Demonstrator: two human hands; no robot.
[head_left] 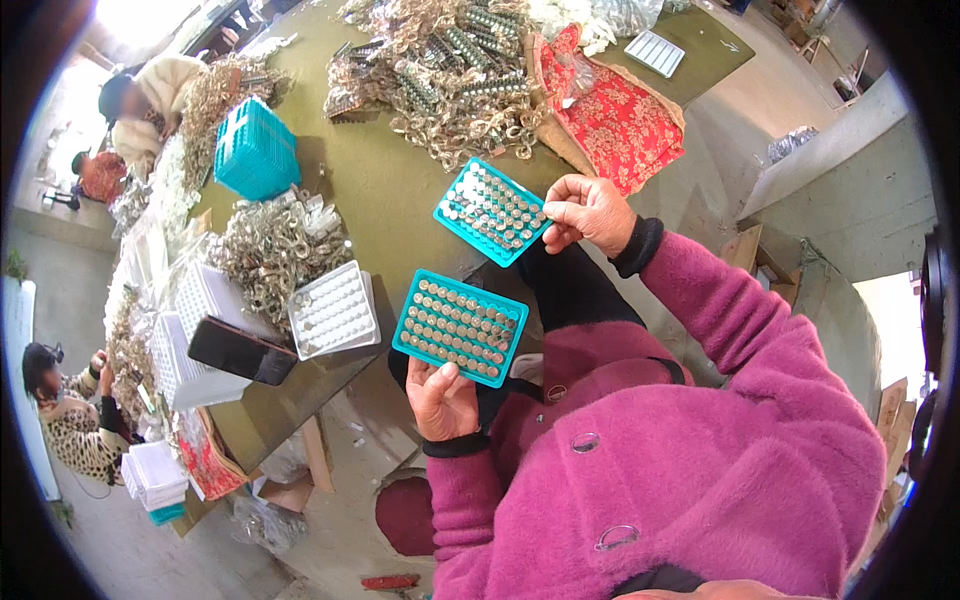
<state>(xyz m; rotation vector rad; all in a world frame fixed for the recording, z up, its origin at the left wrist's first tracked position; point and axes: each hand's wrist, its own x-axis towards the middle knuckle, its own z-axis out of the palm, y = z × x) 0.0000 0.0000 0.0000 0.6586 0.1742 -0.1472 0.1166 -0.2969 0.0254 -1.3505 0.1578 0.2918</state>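
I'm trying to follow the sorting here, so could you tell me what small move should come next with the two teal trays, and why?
Probably set one tray down on the green table: the left hand holds one filled teal tray and the right hand the other teal tray, so neither hand is free.

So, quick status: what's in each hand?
Left hand holds a teal tray. Right hand holds a second teal tray. Both filled with small metal pieces. Nothing blocking.
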